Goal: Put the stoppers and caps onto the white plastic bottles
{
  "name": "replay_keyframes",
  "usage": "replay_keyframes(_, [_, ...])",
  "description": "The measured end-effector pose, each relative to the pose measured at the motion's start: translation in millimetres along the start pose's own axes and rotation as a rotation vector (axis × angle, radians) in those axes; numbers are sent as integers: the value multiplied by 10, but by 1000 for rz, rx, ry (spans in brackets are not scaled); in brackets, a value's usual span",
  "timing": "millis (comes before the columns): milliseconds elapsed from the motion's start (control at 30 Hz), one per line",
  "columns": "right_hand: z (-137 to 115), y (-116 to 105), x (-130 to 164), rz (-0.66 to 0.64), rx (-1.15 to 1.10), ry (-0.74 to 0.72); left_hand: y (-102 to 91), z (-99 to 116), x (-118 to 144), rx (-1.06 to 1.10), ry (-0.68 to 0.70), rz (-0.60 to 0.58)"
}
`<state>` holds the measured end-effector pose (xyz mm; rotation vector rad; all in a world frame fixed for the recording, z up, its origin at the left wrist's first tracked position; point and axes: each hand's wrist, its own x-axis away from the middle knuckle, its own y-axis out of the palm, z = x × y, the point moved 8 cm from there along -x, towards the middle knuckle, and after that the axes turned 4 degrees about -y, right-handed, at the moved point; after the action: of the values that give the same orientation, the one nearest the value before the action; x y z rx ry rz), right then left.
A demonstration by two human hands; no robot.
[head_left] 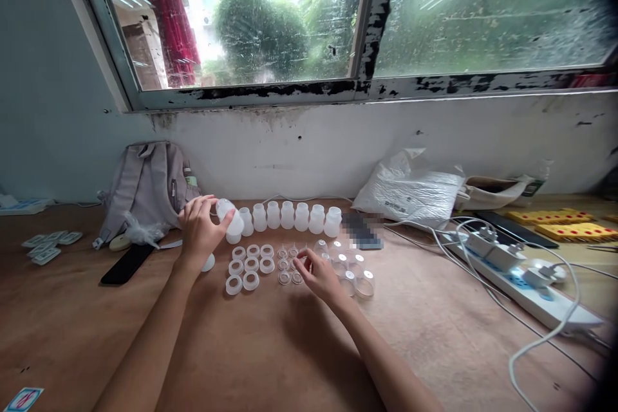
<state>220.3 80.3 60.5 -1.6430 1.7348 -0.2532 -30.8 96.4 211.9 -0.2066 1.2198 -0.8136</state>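
Observation:
My left hand (200, 225), fingers curled, grips a translucent white plastic bottle (224, 208) at the left end of a curved row of similar bottles (288, 215). A white shape just below overlaps it; whether it is another bottle I cannot tell. Under my left wrist a round white piece (208, 263) is partly hidden. My right hand (317, 275) is low over small clear plastic pieces (284, 278), thumb and fingertips close together; what they pinch is hidden. White rings (251, 280) lie left of these pieces. Clear domed caps (365, 284) stand right of my right hand, partly covered by it.
A grey backpack (145, 183) and a black phone (126, 264) are at the left. Behind the caps lies a dark, partly blurred flat object (362, 235). A silver bag (408, 190) rests against the wall. A power strip (555, 306) with loose white cables occupies the right.

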Motion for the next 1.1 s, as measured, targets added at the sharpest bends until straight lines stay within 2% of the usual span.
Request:
replay_keyframes(33, [-33,-9,-2,12,-133,2,-24,92,42,140,-11,1])
replay_keyframes(100, [-66,36,-2,-25,-457,53,62,205,179,419,-112,-58])
replay_keyframes(167, [-88,143,11,-114,-775,136,272,292,394,686,-227,-138])
replay_keyframes(233, [-118,245,33,-200,-1000,197,560,356,665,893,-349,-227])
replay_keyframes(333, [-149,334,66,-263,-1125,223,938,338,1073,1178,-569,-215])
replay_keyframes(400, [-168,393,99,-294,-1119,222,1169,396,1279,1392,-637,-302])
replay_keyframes(467, [-180,473,141,-345,-1050,224,1304,436,1409,1503,-674,-392])
replay_keyframes(533, [-157,505,157,-335,-906,212,1346,400,1474,1511,-726,-426])
replay_keyframes(600, [-124,406,125,-198,-740,161,1323,351,1487,1452,-747,-445])
replay_keyframes(667, [-138,211,89,-6,-660,84,1272,360,1477,1347,-698,-495])
replay_keyframes(733, [-198,56,76,97,-695,23,1215,441,1470,1235,-592,-543])
replay_keyframes(800, [-268,4,65,73,-787,10,1180,583,1495,1179,-485,-596])
replay_keyframes(867, [-311,21,63,-1,-862,54,1211,731,1590,1201,-474,-710])
replay_keyframes(933, [-306,48,74,-41,-908,134,1294,849,1759,1281,-588,-906])
replay_keyframes(1033, [-283,96,112,-75,-972,248,1344,997,2003,1516,-800,-1197])
replay_keyframes(1100, [-301,131,137,-113,-1034,285,1327,1066,2074,1715,-870,-1314])
